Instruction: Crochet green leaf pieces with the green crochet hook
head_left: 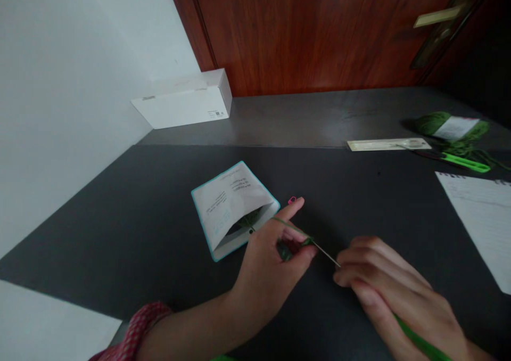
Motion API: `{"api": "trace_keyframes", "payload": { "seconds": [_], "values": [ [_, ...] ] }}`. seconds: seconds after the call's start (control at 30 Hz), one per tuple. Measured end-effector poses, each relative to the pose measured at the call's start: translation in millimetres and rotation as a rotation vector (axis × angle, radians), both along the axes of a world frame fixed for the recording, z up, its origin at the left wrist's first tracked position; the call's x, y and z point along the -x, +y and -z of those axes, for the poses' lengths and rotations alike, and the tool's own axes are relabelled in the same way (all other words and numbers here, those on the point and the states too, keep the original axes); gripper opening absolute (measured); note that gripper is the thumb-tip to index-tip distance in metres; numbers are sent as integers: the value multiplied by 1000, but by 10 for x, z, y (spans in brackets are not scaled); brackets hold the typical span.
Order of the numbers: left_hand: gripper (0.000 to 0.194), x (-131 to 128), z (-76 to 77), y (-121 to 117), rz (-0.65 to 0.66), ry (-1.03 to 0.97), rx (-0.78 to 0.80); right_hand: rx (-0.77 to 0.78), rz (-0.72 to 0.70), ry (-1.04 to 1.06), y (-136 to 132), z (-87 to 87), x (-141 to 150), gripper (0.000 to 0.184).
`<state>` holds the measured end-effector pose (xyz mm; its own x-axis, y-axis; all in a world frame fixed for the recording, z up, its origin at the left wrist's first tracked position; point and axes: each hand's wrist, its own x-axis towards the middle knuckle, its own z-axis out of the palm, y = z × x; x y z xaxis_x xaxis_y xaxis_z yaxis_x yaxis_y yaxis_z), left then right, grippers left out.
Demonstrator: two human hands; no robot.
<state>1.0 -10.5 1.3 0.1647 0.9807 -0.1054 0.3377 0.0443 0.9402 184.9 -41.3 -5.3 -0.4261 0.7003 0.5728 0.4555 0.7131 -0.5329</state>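
Observation:
My left hand (269,260) pinches a small piece of green crochet (307,241) between thumb and fingers. Green yarn (288,224) runs over its raised index finger. In my right hand (393,292) is a crochet hook (328,254), its thin metal shaft pointing left and its tip at the green stitches. The hook's green handle shows below the palm. Just behind the left hand lies an open white pouch (227,206) with a teal edge; dark green yarn shows in its mouth. A pink stitch marker (293,199) appears beside the left index fingertip.
At the back right sit a green yarn ball (435,124), a flat pale packet (387,144) and a bright green tool (465,162). Written paper (479,217) lies at the right. A white box (187,103) stands by the wall, near a wooden door (311,36).

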Motion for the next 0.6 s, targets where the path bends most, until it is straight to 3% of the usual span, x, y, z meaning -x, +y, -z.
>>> {"api": "trace_keyframes", "payload": {
  "seconds": [0.1,0.17,0.23,0.37,0.43,0.5,0.6],
  "values": [
    [64,-14,14,17,-22,-1,-15,-181,36,-47,-25,25,69,14],
    [63,-22,8,22,-31,-5,-14,-213,45,-55,-34,44,98,12],
    [62,-24,-2,19,-42,-19,-16,-109,42,3,-36,58,109,15],
    [60,-10,-11,6,-56,-114,3,234,131,340,-25,71,99,27],
    [60,-1,-11,7,-59,-156,32,307,170,435,-16,78,82,30],
    [48,2,-13,14,-63,-186,55,288,128,383,-12,89,59,28],
    [24,-4,-18,27,-66,-203,81,110,11,162,-24,112,40,18]
  ]
}}
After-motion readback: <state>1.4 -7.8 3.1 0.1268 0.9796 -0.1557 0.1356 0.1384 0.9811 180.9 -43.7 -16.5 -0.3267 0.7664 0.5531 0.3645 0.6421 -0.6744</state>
